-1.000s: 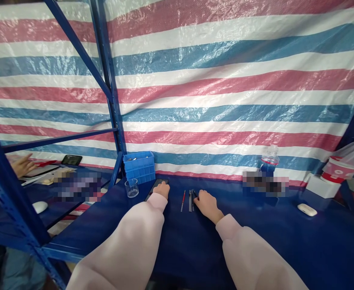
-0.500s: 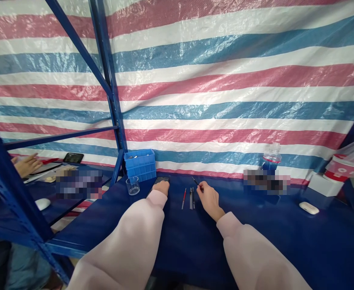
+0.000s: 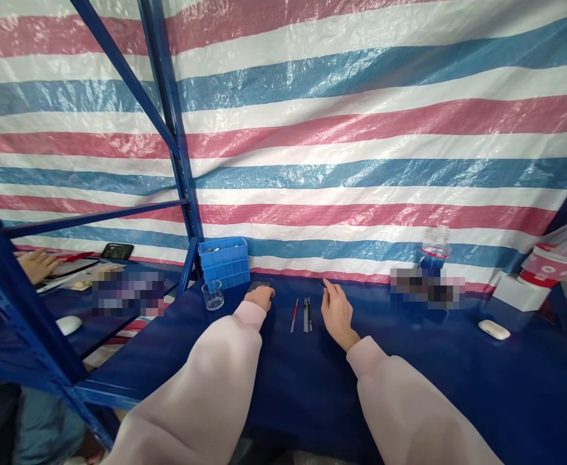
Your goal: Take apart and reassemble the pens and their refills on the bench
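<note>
My left hand (image 3: 263, 297) rests at the near end of a dark phone (image 3: 259, 284), its fingers curled down; whatever they may hold is hidden. Between my hands lie a red pen refill (image 3: 294, 315) and, beside it, several thin dark-and-clear pen refills (image 3: 306, 316), roughly parallel. My right hand (image 3: 338, 311), just right of them, is closed with the thumb against the fingers. A thin dark refill (image 3: 319, 280) pokes out past its fingertips to the left; most of it is covered by the hand.
A clear cup (image 3: 212, 296) stands before a blue plastic bin (image 3: 224, 261) at left. To the right are a bottle (image 3: 435, 248), a white box (image 3: 520, 294) bearing a red cup (image 3: 545, 268), and a white case (image 3: 494, 329). Another person's hand (image 3: 36, 265) is beyond the blue frame.
My right hand has shifted slightly right and turned, so the dark refill now shows less and points further back. My left hand has barely moved. The other person's hand has lowered.
</note>
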`<control>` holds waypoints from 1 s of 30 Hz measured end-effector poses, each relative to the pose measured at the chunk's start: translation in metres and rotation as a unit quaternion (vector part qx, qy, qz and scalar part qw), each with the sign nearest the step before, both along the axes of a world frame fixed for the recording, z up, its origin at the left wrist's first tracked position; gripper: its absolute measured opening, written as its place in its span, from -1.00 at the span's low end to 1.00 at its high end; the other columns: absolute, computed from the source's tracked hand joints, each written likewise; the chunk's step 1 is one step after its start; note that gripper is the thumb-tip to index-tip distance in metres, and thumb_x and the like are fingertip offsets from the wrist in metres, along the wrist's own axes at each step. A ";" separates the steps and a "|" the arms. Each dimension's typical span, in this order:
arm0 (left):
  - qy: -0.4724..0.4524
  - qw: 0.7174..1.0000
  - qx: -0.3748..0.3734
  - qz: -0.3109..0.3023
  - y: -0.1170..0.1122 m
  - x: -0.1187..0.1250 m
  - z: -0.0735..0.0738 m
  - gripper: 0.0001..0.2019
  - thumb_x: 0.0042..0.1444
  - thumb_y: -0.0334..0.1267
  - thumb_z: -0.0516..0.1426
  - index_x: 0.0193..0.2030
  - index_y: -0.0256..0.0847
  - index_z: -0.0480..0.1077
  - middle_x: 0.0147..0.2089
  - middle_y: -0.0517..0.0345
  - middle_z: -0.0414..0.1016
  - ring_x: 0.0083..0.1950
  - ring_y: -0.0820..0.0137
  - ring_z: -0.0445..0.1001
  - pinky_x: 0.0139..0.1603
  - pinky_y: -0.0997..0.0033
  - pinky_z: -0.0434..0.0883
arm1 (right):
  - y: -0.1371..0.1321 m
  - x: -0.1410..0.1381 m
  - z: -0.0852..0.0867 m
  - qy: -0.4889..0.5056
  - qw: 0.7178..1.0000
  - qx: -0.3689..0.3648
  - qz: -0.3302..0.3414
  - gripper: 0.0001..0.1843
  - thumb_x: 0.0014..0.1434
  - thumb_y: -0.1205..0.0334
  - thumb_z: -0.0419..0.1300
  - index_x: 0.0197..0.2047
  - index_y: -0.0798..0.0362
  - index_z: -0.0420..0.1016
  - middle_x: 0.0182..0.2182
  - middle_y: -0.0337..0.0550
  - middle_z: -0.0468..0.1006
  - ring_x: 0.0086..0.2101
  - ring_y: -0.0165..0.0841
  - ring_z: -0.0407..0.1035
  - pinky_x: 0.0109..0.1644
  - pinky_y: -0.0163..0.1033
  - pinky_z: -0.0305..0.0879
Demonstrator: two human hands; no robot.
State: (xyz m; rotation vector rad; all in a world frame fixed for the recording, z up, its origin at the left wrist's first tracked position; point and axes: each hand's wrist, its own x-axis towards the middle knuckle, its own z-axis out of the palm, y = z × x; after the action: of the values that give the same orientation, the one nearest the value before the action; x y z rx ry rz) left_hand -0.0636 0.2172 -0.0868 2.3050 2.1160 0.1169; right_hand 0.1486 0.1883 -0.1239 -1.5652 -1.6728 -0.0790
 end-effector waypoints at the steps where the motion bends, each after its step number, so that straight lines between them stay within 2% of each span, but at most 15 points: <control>1: -0.004 1.000 0.002 0.002 0.001 0.000 0.000 -0.67 -0.01 -0.42 0.07 -0.08 -0.06 0.41 0.00 0.05 0.41 0.01 0.23 0.38 -0.04 0.32 0.33 | 0.000 0.000 0.000 0.003 1.000 -0.001 0.004 -0.56 0.26 0.31 -0.23 0.15 0.05 0.21 -0.14 -0.06 0.37 -0.13 -0.31 0.29 -0.15 -0.30 0.23; 7: -0.033 0.998 -0.036 0.040 0.004 -0.008 0.003 -0.63 -0.14 -0.40 0.19 -0.13 0.01 0.44 0.00 0.11 0.41 0.01 0.24 0.39 -0.04 0.37 0.33 | -0.001 -0.001 -0.001 0.013 0.999 -0.005 0.035 -0.55 0.27 0.26 -0.25 0.14 0.07 0.23 -0.18 -0.06 0.36 -0.17 -0.32 0.30 -0.15 -0.30 0.24; 15: -0.044 0.995 -0.068 0.059 0.005 -0.014 0.009 -0.67 -0.22 -0.37 0.26 -0.22 -0.10 0.48 0.00 0.00 0.42 -0.03 0.16 0.41 -0.08 0.31 0.35 | -0.003 -0.003 0.000 0.017 0.998 0.009 0.064 -0.57 0.28 0.23 -0.23 0.10 0.06 0.28 -0.19 -0.07 0.37 -0.19 -0.34 0.30 -0.16 -0.31 0.24; 25: -0.032 0.994 -0.099 0.032 -0.004 -0.013 0.019 -0.73 -0.27 -0.39 0.25 -0.32 -0.12 0.50 -0.15 0.09 0.51 -0.12 0.23 0.46 -0.15 0.38 0.37 | -0.003 -0.003 0.000 0.029 0.996 0.015 0.085 -0.57 0.28 0.21 -0.24 0.08 0.06 0.29 -0.20 -0.08 0.38 -0.21 -0.34 0.31 -0.18 -0.32 0.24; 30: -0.013 0.995 -0.093 0.028 -0.007 -0.010 0.021 -0.79 -0.23 -0.42 0.20 -0.36 -0.15 0.49 -0.14 0.07 0.49 -0.12 0.21 0.45 -0.16 0.34 0.37 | -0.004 -0.003 0.001 0.033 0.996 0.003 0.084 -0.58 0.27 0.22 -0.22 0.07 0.06 0.30 -0.20 -0.07 0.38 -0.20 -0.33 0.31 -0.16 -0.31 0.24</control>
State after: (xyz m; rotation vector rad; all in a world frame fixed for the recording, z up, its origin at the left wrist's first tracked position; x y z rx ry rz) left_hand -0.0733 0.2102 -0.0655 2.1290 2.0826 -0.0469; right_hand 0.1453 0.1842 -0.1233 -1.4006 -1.7439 0.0539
